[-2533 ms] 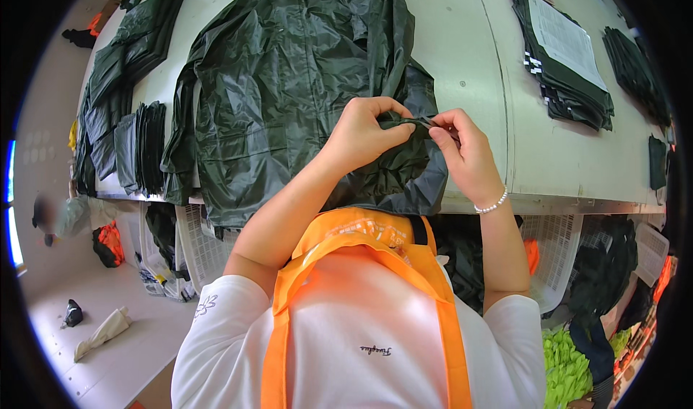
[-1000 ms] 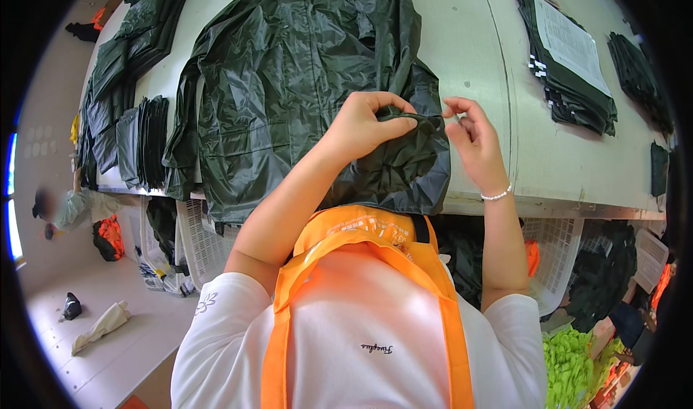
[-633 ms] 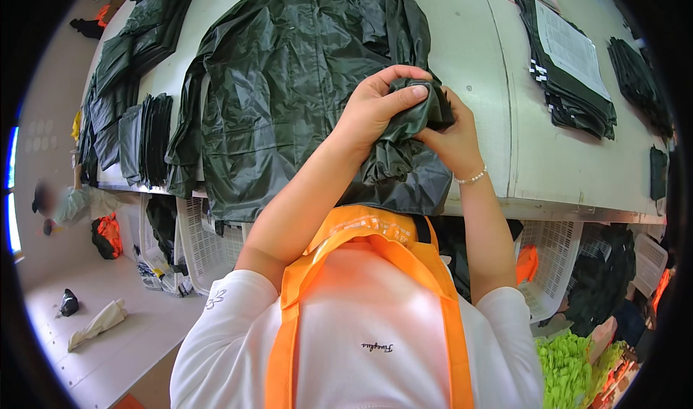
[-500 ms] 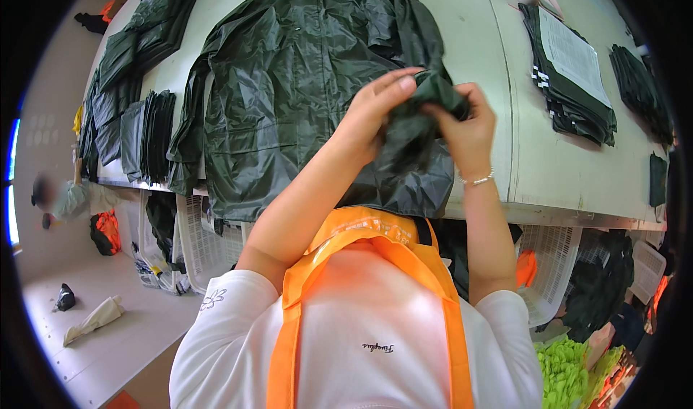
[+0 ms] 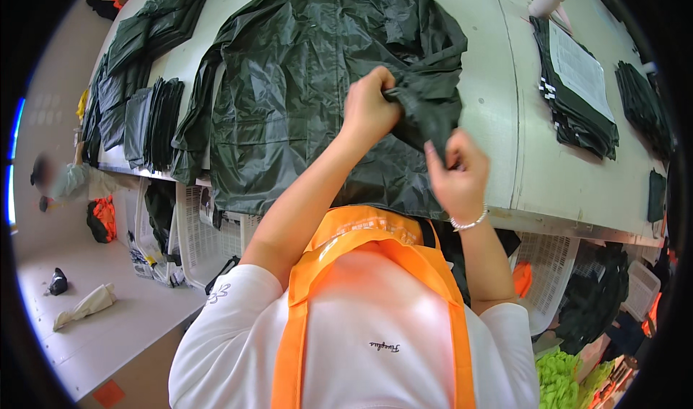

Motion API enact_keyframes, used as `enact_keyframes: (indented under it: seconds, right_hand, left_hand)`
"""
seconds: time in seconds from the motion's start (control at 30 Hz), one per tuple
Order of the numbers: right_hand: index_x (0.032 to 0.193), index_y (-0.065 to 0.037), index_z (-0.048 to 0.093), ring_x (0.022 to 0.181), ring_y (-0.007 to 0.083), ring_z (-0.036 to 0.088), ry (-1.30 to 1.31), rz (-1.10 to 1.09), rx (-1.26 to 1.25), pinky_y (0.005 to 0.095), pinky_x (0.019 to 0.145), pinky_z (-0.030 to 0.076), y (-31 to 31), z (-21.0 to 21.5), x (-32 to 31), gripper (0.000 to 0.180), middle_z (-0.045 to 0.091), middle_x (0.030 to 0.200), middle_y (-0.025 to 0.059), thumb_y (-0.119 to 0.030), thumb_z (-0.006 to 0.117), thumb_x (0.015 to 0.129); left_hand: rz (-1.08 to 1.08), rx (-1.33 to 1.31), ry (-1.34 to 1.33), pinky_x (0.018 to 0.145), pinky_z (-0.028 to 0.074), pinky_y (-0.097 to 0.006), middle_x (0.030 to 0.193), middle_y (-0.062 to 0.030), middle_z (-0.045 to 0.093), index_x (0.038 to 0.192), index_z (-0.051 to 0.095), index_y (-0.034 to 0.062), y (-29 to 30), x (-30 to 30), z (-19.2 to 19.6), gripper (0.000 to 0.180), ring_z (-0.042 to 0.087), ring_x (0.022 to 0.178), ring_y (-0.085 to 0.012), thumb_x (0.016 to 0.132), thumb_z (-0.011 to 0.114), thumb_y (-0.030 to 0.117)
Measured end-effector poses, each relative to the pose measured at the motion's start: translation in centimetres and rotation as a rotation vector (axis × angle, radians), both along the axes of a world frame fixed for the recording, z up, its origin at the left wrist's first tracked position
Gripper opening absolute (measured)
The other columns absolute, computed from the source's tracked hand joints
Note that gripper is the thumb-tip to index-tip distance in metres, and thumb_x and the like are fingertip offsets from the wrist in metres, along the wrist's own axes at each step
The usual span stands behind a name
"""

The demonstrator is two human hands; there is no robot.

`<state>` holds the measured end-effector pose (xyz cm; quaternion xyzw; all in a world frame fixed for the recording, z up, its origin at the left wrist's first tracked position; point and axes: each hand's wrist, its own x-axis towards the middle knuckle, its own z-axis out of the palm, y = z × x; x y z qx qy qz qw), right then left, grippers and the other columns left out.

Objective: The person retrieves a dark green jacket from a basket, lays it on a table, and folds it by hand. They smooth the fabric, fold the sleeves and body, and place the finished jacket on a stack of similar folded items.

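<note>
A dark green, shiny rain jacket point(image 5: 289, 113) lies spread on the pale table in front of me, its hem toward me. Its right-hand sleeve point(image 5: 432, 109) is bent down toward the hem and lifted off the table between my hands. My left hand point(image 5: 372, 106) is closed on the upper part of that sleeve. Lower down and to the right, my right hand point(image 5: 460, 171) pinches the sleeve's end, thumb and fingers together. The other sleeve point(image 5: 195, 131) hangs down along the jacket's left side.
Folded dark garments point(image 5: 151, 124) are stacked at the table's left. At the right, a dark stack point(image 5: 577, 113) carries a white printed sheet point(image 5: 577, 62), near a white roll point(image 5: 546, 2). White plastic baskets point(image 5: 546, 264) stand below the table edge point(image 5: 570, 225). A person point(image 5: 65, 178) is at far left.
My right hand has moved down and away from my left hand, drawing the bunched sleeve out longer. My left hand has turned into a fist around the cloth.
</note>
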<state>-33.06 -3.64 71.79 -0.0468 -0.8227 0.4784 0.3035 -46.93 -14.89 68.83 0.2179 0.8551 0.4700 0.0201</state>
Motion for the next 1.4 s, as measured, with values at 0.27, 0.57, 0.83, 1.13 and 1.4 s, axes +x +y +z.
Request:
enact_keyframes:
  seconds: [0.27,0.57,0.83,1.13,1.4]
  right_hand:
    - [0.088,-0.006,0.050,0.056,0.0049,0.037,0.050,-0.279,-0.020,0.0190,0.051,0.035,6.3,-1.1,1.4,0.024,0.043,0.069,-0.0029,0.008,0.058,0.070]
    - [0.083,-0.006,0.054,0.055,0.0080,0.040,0.107,-0.296,0.201,0.0178,0.048,0.035,3.6,0.6,2.9,0.032,0.050,0.075,0.0019,0.018,0.056,0.062]
    - [0.079,-0.004,0.053,0.055,0.0050,0.042,0.133,-0.226,0.087,0.0157,0.050,0.036,2.6,0.6,3.6,0.029,0.049,0.070,0.0001,0.019,0.058,0.063]
    - [0.105,-0.002,0.046,0.077,0.0094,0.053,-0.266,0.069,-0.255,0.0222,0.069,0.044,2.1,2.6,5.1,0.026,0.054,0.086,0.0047,-0.010,0.062,0.087]
    - [0.090,0.001,0.052,0.065,0.0135,0.054,-0.297,0.091,-0.143,0.0249,0.061,0.046,2.3,3.5,4.8,0.010,0.059,0.078,0.0076,-0.007,0.059,0.089]
  left_hand:
    - [-0.023,0.146,0.209,0.050,0.039,-0.030,0.061,-0.0102,0.048,0.067,0.044,0.0039,-1.4,3.1,3.6,0.017,0.049,0.053,-0.0232,0.061,0.058,-0.003]
    - [-0.137,0.207,0.460,0.045,0.031,-0.026,0.055,-0.0068,0.037,0.060,0.036,0.0044,-2.0,5.1,4.8,0.025,0.035,0.047,-0.0196,0.053,0.054,-0.010]
    - [-0.318,0.149,0.610,0.075,0.041,-0.036,0.092,-0.0017,0.058,0.079,0.056,0.0110,-1.6,5.4,5.8,0.028,0.055,0.085,-0.0241,0.057,0.072,0.007]
    - [-0.404,0.242,0.748,0.058,0.043,-0.030,0.075,-0.0025,0.060,0.073,0.055,0.0082,-1.3,5.2,4.6,0.025,0.058,0.066,-0.0204,0.059,0.075,0.005]
    - [-0.489,0.209,0.893,0.058,0.044,-0.030,0.076,-0.0025,0.060,0.072,0.054,0.0085,-0.8,5.7,5.1,0.026,0.058,0.066,-0.0198,0.057,0.075,0.006]
